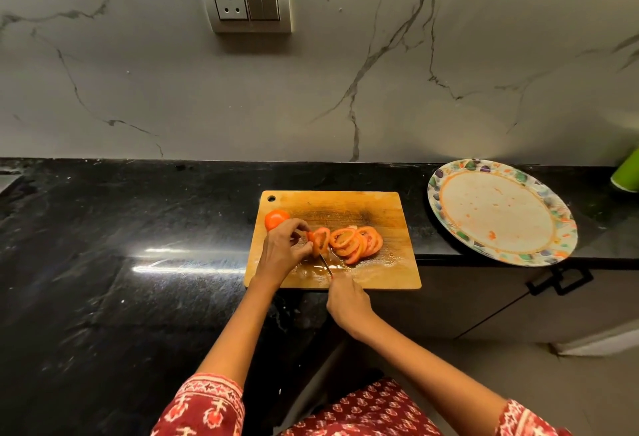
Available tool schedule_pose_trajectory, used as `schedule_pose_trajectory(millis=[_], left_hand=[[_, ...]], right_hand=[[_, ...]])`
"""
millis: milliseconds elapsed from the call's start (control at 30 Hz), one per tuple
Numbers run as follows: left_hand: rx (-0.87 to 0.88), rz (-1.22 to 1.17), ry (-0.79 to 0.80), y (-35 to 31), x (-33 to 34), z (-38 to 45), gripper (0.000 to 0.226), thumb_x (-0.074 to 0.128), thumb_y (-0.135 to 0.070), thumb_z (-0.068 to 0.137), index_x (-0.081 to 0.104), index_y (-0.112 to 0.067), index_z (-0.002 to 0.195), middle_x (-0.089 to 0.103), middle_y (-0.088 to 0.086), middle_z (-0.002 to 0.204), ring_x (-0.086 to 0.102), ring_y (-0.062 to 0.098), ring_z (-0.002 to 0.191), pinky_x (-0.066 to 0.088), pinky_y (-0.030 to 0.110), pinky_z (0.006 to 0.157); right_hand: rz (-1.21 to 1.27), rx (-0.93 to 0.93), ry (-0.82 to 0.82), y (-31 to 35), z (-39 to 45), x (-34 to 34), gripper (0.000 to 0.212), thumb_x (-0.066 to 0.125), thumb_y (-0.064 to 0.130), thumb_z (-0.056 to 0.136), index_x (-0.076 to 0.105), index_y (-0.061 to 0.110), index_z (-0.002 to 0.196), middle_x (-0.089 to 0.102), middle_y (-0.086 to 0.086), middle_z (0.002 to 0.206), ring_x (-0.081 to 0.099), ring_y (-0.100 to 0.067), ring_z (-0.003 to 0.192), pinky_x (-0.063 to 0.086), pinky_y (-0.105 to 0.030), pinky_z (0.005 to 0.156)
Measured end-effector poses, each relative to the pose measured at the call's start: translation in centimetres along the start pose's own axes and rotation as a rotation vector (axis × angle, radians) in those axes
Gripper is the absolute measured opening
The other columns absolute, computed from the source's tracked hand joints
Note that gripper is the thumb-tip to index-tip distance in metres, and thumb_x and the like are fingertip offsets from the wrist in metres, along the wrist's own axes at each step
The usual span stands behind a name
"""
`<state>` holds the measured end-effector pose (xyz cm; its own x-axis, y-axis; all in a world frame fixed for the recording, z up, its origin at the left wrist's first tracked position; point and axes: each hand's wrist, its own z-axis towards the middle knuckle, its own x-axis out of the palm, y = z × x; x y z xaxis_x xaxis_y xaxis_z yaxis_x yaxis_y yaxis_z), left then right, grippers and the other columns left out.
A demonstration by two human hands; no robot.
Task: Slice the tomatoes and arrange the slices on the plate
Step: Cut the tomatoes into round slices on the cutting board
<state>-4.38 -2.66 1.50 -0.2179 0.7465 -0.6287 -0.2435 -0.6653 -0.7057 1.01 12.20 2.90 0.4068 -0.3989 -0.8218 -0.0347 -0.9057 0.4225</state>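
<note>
The tabletop (103,262) is carrying a board (345,207) and a plate (502,212) lying well apart to its right. The left hand (281,252) is pinching a half-cut tomato (320,240), partly hiding it; slices (358,243) are lying just beside. The right hand (347,302) is gripping a knife (325,264), its handle hidden, blade hard to make out.
</note>
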Motion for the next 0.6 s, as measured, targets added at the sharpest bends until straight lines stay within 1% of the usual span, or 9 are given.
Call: schedule_pose_trajectory(millis=[100, 167, 300, 367, 400, 500, 533, 600], left_hand=[[0.026, -0.003, 0.000, 0.3, -0.4, 0.0, 0.022, 0.075, -0.007, 0.071, 0.061, -0.012, 0.088, 0.060, -0.004, 0.089, 0.058, 0.012, 0.082, 0.054, 0.028, 0.073], [0.020, 0.008, 0.016, 0.5, -0.3, -0.1, 0.025, 0.076, -0.010, 0.071, 0.060, -0.014, 0.090, 0.060, -0.003, 0.091, 0.058, 0.012, 0.084, 0.054, 0.030, 0.074], [-0.013, 0.043, 0.088, 0.8, 0.4, -0.1, 0.044, 0.081, -0.017, 0.067, 0.055, -0.015, 0.102, 0.058, 0.000, 0.106, 0.054, 0.015, 0.100, 0.049, 0.031, 0.085], [-0.025, 0.055, 0.124, 0.8, 0.5, 0.2, 0.049, 0.082, -0.017, 0.066, 0.055, -0.014, 0.106, 0.059, 0.003, 0.111, 0.054, 0.018, 0.105, 0.047, 0.034, 0.090], [-0.034, 0.055, 0.134, 0.8, 0.4, 0.4, 0.049, 0.082, -0.016, 0.066, 0.056, -0.014, 0.106, 0.060, 0.003, 0.111, 0.055, 0.018, 0.105, 0.047, 0.031, 0.089], [-0.073, 0.031, 0.121, 0.7, 0.1, 0.4, 0.041, 0.082, -0.014, 0.066, 0.057, -0.014, 0.099, 0.059, -0.002, 0.101, 0.056, 0.011, 0.094, 0.043, 0.010, 0.078], [-0.074, 0.020, 0.112, 0.7, 0.1, 0.3, 0.039, 0.082, -0.013, 0.066, 0.057, -0.014, 0.096, 0.059, -0.004, 0.097, 0.055, 0.009, 0.090, 0.042, 0.006, 0.074], [-0.061, 0.004, 0.097, 0.6, 0.3, 0.1, 0.036, 0.081, -0.011, 0.067, 0.057, -0.013, 0.094, 0.059, -0.004, 0.093, 0.056, 0.008, 0.085, 0.041, 0.003, 0.071]], right_hand=[[-0.016, -0.016, -0.010, 1.1, 0.5, -0.1, 0.028, 0.039, 0.002, 0.095, 0.047, 0.001, 0.122, 0.056, -0.015, 0.123, 0.054, -0.029, 0.117, 0.044, -0.035, 0.091], [-0.010, -0.015, -0.011, 1.2, 0.8, 0.2, 0.028, 0.039, 0.002, 0.095, 0.046, 0.001, 0.122, 0.056, -0.015, 0.123, 0.054, -0.030, 0.117, 0.044, -0.035, 0.091], [-0.008, -0.011, -0.012, 1.0, 0.8, 0.0, 0.027, 0.040, 0.001, 0.095, 0.048, 0.001, 0.121, 0.057, -0.016, 0.121, 0.055, -0.031, 0.115, 0.045, -0.036, 0.089], [-0.009, -0.010, -0.010, 1.0, 0.9, 0.0, 0.027, 0.040, 0.001, 0.095, 0.048, 0.001, 0.121, 0.057, -0.016, 0.122, 0.055, -0.031, 0.115, 0.045, -0.037, 0.089], [-0.007, -0.008, -0.010, 1.0, 0.9, 0.0, 0.027, 0.040, 0.001, 0.095, 0.048, 0.001, 0.120, 0.057, -0.016, 0.121, 0.055, -0.031, 0.115, 0.045, -0.037, 0.089], [-0.003, 0.006, -0.010, 1.1, 1.0, 0.1, 0.026, 0.040, 0.002, 0.095, 0.050, 0.002, 0.118, 0.058, -0.016, 0.120, 0.055, -0.031, 0.114, 0.045, -0.036, 0.088], [-0.003, 0.012, -0.009, 1.2, 1.1, 0.0, 0.026, 0.040, 0.002, 0.095, 0.050, 0.001, 0.118, 0.058, -0.016, 0.120, 0.055, -0.031, 0.114, 0.045, -0.036, 0.088], [0.010, 0.024, 0.004, 1.7, 1.6, -0.2, 0.027, 0.042, 0.002, 0.094, 0.050, 0.000, 0.120, 0.057, -0.017, 0.122, 0.055, -0.032, 0.116, 0.045, -0.038, 0.089]])
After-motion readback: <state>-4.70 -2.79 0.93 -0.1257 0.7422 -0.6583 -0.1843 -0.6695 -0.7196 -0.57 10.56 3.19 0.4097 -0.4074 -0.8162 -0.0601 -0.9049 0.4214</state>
